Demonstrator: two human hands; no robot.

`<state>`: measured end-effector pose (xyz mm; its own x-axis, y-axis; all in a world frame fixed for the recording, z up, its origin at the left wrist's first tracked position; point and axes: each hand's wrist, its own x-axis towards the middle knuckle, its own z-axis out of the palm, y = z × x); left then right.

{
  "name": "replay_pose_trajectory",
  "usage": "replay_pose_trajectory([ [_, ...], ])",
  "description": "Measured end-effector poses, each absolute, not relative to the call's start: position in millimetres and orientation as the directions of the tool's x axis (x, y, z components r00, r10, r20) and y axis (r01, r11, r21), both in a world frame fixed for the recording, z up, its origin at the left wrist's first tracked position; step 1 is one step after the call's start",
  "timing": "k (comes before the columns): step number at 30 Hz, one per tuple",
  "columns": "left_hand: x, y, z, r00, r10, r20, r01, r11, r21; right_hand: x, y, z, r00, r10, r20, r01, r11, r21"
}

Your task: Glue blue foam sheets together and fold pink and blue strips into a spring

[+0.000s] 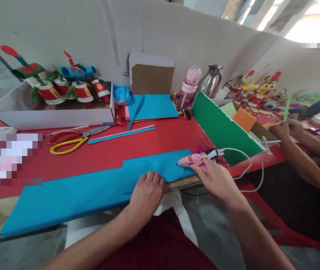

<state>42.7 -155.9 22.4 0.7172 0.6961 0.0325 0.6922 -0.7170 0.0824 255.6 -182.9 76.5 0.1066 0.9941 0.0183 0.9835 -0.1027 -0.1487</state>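
Note:
Blue paper (75, 195) lies in a long strip along the table's front edge, with a second blue piece (148, 163) overlapping its right part. My left hand (148, 189) rests on the blue paper near the overlap, its fingers bent and close together; nothing shows in them. In my right hand (209, 174) is a pink glue gun (192, 160), fingers wrapped round it. Its nozzle points left, over the right end of the blue paper; whether it touches the paper is unclear. A white cord runs off to the right.
Scissors (68, 144) and narrow paper strips (120, 135) lie on the red tabletop (165, 135). Behind stand a white box (56, 118) of paper-cup figures, a pink bottle (189, 86) and a metal jug (210, 80). A green-sided box (224, 131) is at right, beside another person's arms (303, 157).

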Motion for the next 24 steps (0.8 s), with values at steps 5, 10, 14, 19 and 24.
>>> replay_pose_trajectory([
  [5, 44.6, -156.6, 23.6, 0.711, 0.703, 0.0, 0.701, -0.71, 0.07, 261.0, -186.4, 74.3, 0.127, 0.991, 0.028, 0.979, -0.121, -0.166],
  [10, 44.0, -157.7, 24.5, 0.707, 0.708, 0.011, 0.706, -0.706, 0.056, 263.9, -185.4, 71.8, 0.114, 0.993, 0.045, 0.978, -0.104, -0.179],
  [14, 44.1, -157.2, 25.5, 0.707, 0.707, 0.002, 0.706, -0.706, 0.057, 266.4, -184.2, 71.7, 0.112, 0.993, 0.044, 0.983, -0.104, -0.152],
  [19, 44.2, -157.3, 25.1, 0.706, 0.708, 0.009, 0.706, -0.705, 0.067, 267.4, -185.8, 73.0, 0.148, 0.986, 0.076, 0.986, -0.14, -0.095],
  [24, 43.7, -158.2, 24.1, 0.714, 0.7, 0.033, 0.698, -0.714, 0.049, 268.8, -190.5, 75.9, 0.168, 0.984, 0.054, 0.984, -0.164, -0.073],
])
